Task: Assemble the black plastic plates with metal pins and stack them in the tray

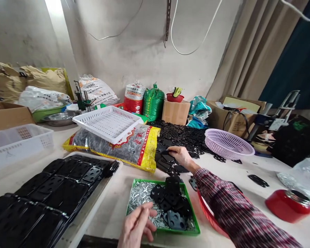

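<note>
My right hand (180,155) reaches out over the table in a plaid sleeve, fingers bent down onto a heap of black metal plates (181,137), touching one plate at the heap's near edge. My left hand (138,224) rests at the front rim of a green tray (191,220), fingers drawn together over small silver pins (142,193) in the tray. Several black plates (172,201) lie in the same tray.
A white tray (93,206) at the left holds rows of stacked black plates. A yellow-and-red bag (144,151) carries a white slotted basket (108,122). A pink basket (228,144), a red tin (286,205), a red basin rim (209,217), boxes and sacks surround the table.
</note>
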`<state>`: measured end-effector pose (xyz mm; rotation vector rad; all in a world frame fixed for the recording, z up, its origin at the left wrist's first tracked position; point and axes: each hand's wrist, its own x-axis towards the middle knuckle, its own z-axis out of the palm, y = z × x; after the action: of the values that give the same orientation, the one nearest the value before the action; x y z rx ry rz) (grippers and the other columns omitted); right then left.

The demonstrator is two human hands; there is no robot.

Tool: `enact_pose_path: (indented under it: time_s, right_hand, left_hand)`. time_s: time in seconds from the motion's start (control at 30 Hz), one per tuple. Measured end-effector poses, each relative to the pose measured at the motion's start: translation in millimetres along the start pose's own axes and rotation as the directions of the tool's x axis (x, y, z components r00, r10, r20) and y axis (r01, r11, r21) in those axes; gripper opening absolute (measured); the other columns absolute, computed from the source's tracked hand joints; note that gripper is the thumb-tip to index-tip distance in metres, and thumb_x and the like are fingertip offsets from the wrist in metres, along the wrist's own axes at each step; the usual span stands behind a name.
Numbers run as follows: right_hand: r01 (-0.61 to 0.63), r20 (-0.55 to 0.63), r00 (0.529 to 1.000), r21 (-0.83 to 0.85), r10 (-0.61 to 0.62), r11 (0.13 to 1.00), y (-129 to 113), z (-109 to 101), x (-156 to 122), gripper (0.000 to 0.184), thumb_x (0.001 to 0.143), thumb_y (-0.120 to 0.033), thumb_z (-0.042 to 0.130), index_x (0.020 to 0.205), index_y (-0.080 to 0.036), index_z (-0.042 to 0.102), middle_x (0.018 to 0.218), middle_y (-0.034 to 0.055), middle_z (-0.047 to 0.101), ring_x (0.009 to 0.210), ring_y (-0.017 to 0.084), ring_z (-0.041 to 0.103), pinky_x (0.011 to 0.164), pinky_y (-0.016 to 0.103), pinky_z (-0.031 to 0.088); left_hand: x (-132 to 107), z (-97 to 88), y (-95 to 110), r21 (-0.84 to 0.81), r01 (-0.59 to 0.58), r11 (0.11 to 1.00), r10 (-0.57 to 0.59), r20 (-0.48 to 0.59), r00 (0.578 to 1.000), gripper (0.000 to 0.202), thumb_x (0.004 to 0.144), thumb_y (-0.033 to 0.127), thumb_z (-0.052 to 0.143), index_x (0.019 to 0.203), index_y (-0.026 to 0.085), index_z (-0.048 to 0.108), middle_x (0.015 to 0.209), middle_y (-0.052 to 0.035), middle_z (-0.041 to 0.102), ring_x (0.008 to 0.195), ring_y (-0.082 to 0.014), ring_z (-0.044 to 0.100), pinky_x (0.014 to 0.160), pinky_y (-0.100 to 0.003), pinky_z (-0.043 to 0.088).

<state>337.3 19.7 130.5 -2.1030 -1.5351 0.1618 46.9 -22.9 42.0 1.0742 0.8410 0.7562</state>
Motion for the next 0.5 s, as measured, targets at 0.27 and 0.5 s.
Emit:
enact_pose_path:
  time_s: [0.27, 0.5]
  right_hand:
    - [0.579, -0.002, 0.783, 0.367, -0.621, 0.729, -50.4, 11.1, -148.2, 0.026, 0.098, -0.023, 0.051, 0.104, -0.026, 0.077, 0.128, 0.0079, 0.070, 0.133, 0.023, 0.053, 0.113, 0.043, 0.042]
    - [-0.068, -0.199, 0.977, 0.044, 0.076, 0.997, 22.7, -35.5, -170.9, 0.036, 0.097, -0.025, 0.042, 0.116, -0.022, 0.073, 0.117, 0.0094, 0.075, 0.103, 0.023, 0.072, 0.091, 0.035, 0.058]
  left_hand:
    - [-16.4, 30.2, 13.8, -0.445, 0.194, 0.874, -0.116, 0.197, 0.974, 0.048, 0.061, 0.039, 0.091, 0.099, 0.016, 0.074, 0.078, -0.0052, 0.073, 0.059, -0.0146, 0.067, 0.043, -0.019, 0.045]
    - [-31.0, 17.6, 20.6, -0.330, 0.022, 0.944, -0.004, 0.055, 0.998, 0.033, 0.073, 0.032, 0.082, 0.102, 0.021, 0.069, 0.105, -0.0040, 0.070, 0.082, -0.0182, 0.066, 0.057, -0.027, 0.055]
